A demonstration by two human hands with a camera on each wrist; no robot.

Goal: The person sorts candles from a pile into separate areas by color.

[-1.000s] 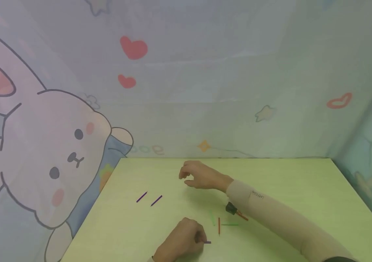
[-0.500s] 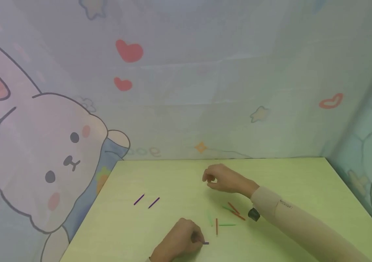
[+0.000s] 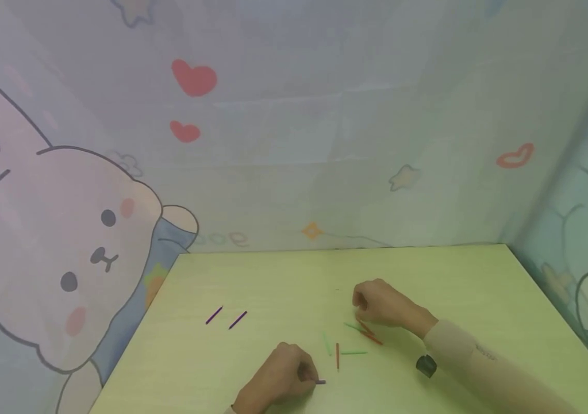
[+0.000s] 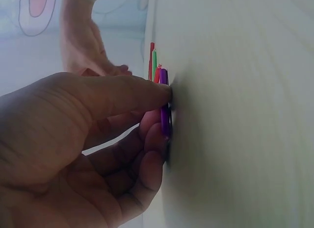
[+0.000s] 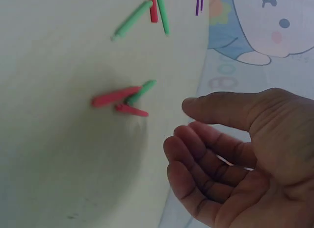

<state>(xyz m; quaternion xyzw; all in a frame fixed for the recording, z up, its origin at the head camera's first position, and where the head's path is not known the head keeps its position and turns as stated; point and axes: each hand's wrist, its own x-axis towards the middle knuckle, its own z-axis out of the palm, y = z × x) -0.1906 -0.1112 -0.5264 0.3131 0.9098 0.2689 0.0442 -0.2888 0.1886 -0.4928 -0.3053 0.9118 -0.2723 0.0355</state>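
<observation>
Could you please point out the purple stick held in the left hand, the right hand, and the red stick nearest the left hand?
Purple stick (image 4: 164,121): left wrist view, on the lower part of its visible length.
Right hand (image 3: 383,302): head view, on the back of the hand.
Red stick (image 3: 337,356): head view, middle of its length.

In the head view the left hand covers most of the purple stick it pinches, leaving one short end in sight; in the left wrist view the thumb crosses the stick's middle and also hides the lower ends of the red stick and green stick beyond. The top edge of the right wrist view cuts off two thin purple sticks, and its right edge cuts the right hand. Dark specks on the worktop there are too blurred to make out. The lettering on the right sleeve is too small to read. The head view's left edge crops the printed rabbit.
</observation>
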